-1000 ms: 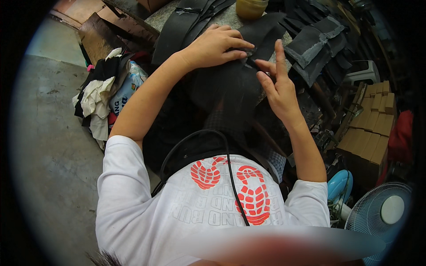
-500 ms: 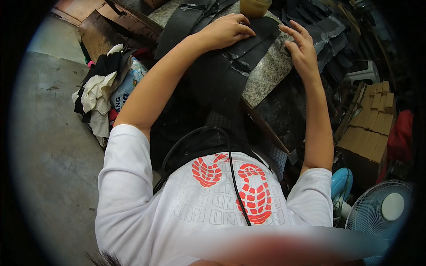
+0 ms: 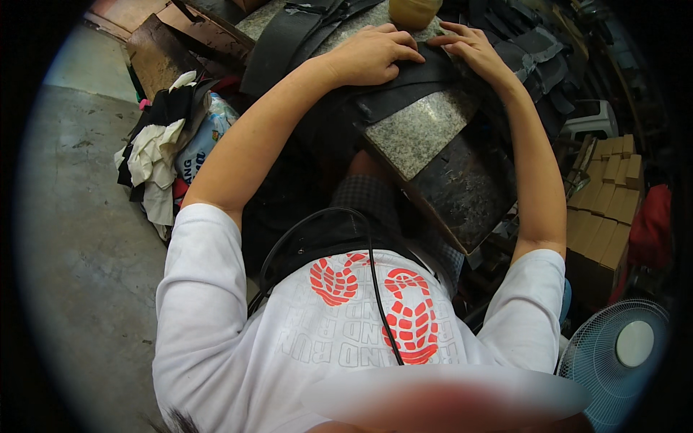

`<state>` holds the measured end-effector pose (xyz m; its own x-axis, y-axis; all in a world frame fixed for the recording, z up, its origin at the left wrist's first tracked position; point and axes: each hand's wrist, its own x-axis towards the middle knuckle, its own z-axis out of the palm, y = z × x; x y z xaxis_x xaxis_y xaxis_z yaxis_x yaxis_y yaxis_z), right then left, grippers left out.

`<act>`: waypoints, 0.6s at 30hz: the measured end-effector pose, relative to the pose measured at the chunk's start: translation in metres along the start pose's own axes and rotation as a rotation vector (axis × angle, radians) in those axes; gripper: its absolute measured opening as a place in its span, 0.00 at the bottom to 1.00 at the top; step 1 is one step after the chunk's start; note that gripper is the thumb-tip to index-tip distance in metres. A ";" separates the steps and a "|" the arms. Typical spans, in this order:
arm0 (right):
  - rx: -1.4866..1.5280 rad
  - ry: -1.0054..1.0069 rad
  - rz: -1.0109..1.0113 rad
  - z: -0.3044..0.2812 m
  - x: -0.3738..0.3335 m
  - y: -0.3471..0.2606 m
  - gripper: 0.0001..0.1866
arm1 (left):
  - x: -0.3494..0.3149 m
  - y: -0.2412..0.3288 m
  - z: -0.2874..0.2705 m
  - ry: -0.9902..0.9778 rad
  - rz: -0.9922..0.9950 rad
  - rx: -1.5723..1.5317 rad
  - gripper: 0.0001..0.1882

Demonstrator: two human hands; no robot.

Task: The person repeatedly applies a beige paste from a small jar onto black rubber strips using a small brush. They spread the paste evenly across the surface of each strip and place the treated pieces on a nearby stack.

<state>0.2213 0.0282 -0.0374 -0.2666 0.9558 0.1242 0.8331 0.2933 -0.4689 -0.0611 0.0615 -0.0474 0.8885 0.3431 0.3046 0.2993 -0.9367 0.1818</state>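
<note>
A dark, flat strip of black sheet material (image 3: 415, 81) lies across the speckled stone slab (image 3: 422, 130), its lower part crossing the slab's left side. My left hand (image 3: 372, 56) rests on this strip, fingers curled and pressed together at its upper edge. My right hand (image 3: 473, 52) reaches in from the right, fingertips closed at the strip's far right end, close to the left fingers. What lies beneath the fingertips is partly hidden. Just beyond both hands stands a jar of yellowish stuff (image 3: 414, 13). More black strips (image 3: 289, 40) lie stacked left of my left hand.
Black and grey pieces (image 3: 538, 54) are heaped right of the slab. A dark board (image 3: 469, 191) juts out at the near edge. Cloth scraps (image 3: 155, 155) and a blue bag lie left. Stacked tan blocks (image 3: 603, 195) and a fan (image 3: 613, 361) stand right.
My right hand has moved left and closed in on the strip's edge. The strip has shifted up and right, uncovering more of the slab. My left hand has stayed nearly in place.
</note>
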 end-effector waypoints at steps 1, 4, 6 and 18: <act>-0.045 -0.022 0.008 0.002 0.000 0.001 0.22 | -0.001 0.000 0.002 0.023 -0.005 0.027 0.32; 0.037 -0.037 0.014 0.000 -0.011 0.002 0.21 | -0.004 0.001 0.006 0.023 -0.030 0.052 0.31; -0.074 -0.030 -0.052 -0.004 -0.026 0.000 0.20 | -0.004 0.000 0.007 0.012 -0.041 0.049 0.31; 0.275 0.242 0.049 -0.003 -0.081 -0.051 0.20 | 0.010 0.003 0.031 0.187 -0.067 0.244 0.25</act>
<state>0.2020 -0.0640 -0.0209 -0.0796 0.9558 0.2831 0.6717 0.2613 -0.6933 -0.0408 0.0599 -0.0733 0.7915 0.3900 0.4706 0.4495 -0.8931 -0.0160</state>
